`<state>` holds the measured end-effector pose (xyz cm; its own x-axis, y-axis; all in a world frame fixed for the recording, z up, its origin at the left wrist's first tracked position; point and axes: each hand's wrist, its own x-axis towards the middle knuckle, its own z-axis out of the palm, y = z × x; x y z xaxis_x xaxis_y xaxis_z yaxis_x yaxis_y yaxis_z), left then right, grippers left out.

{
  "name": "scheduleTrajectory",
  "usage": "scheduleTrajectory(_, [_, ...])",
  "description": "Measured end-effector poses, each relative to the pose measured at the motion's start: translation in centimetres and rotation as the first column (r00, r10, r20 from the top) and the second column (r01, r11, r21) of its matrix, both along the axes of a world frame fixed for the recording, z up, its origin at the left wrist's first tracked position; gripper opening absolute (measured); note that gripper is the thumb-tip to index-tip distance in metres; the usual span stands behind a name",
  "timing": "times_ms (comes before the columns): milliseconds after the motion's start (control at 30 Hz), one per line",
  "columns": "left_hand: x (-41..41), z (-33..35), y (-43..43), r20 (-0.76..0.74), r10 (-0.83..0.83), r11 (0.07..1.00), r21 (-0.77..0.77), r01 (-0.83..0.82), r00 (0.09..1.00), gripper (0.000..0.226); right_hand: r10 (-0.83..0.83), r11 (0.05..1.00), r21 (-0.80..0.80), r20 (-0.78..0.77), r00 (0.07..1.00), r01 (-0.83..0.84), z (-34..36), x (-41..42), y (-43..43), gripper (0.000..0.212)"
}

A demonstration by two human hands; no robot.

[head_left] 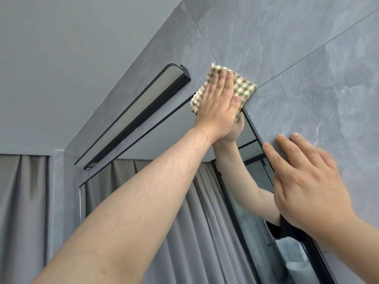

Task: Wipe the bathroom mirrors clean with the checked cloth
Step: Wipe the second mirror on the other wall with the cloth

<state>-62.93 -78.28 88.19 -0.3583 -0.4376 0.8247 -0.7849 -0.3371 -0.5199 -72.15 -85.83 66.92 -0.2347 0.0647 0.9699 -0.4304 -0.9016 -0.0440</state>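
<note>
The checked cloth (244, 87), green, cream and pink, lies flat over the top right corner of the black-framed mirror (164, 140). My left hand (217, 105) presses it there with straight fingers, arm stretched up. The glass reflects that hand and forearm, grey curtains and the ceiling. My right hand (307, 181) rests with spread fingers on the grey tile wall (307, 68), just past the mirror's right edge.
A long black light bar (141, 117) is mounted above the mirror's top edge. Grey curtains (22, 201) hang at the far left beside a tiled pillar. The plain grey ceiling (71, 48) fills the upper left.
</note>
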Motion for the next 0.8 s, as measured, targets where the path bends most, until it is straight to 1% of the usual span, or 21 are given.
scheduleTrajectory(100, [1.7,1.3,1.0,-0.051,0.004,0.999,-0.043,-0.006,0.999,0.059,-0.015,1.0,-0.005,-0.013,1.0,0.015,-0.1,0.1,-0.1,0.052])
scheduleTrajectory(200, [4.2,1.7,2.4,-0.202,-0.039,0.994,-0.112,0.016,0.979,0.058,-0.013,1.0,-0.011,-0.012,1.0,0.013,0.0,0.2,-0.2,0.053])
scheduleTrajectory(267, [6.4,1.4,3.5,-0.325,-0.06,0.984,-0.179,0.001,0.944,0.057,-0.014,1.0,-0.013,-0.006,1.0,0.014,0.0,0.2,-0.2,0.053])
scheduleTrajectory(333, [8.9,1.2,4.9,-0.451,-0.077,0.967,-0.249,-0.042,0.889,0.057,-0.014,1.0,-0.014,-0.005,1.0,0.014,0.0,0.2,-0.1,0.053])
scheduleTrajectory(400, [12.3,0.9,6.4,-0.573,-0.103,0.951,-0.297,-0.089,0.813,0.058,-0.007,1.0,-0.008,-0.013,1.0,0.007,0.0,0.2,-0.1,0.053])
scheduleTrajectory(500, [18.5,-0.4,9.4,-0.704,-0.139,0.925,-0.343,-0.161,0.697,0.062,0.007,1.0,-0.003,-0.011,1.0,-0.007,0.0,0.3,-0.2,0.054])
scheduleTrajectory(600, [24.7,-3.6,12.2,-0.749,-0.24,0.865,-0.454,-0.215,0.617,0.058,0.02,1.0,0.0,-0.001,1.0,-0.02,0.0,0.3,-0.2,0.055])
scheduleTrajectory(700, [29.7,-9.2,14.4,-0.761,-0.36,0.775,-0.566,-0.281,0.54,0.054,0.021,1.0,0.007,-0.003,1.0,-0.021,0.0,0.3,-0.2,0.056])
scheduleTrajectory(800, [33.2,-14.6,16.0,-0.768,-0.396,0.737,-0.593,-0.324,0.503,0.051,0.007,1.0,0.014,-0.005,1.0,-0.007,0.0,0.5,-0.2,0.057])
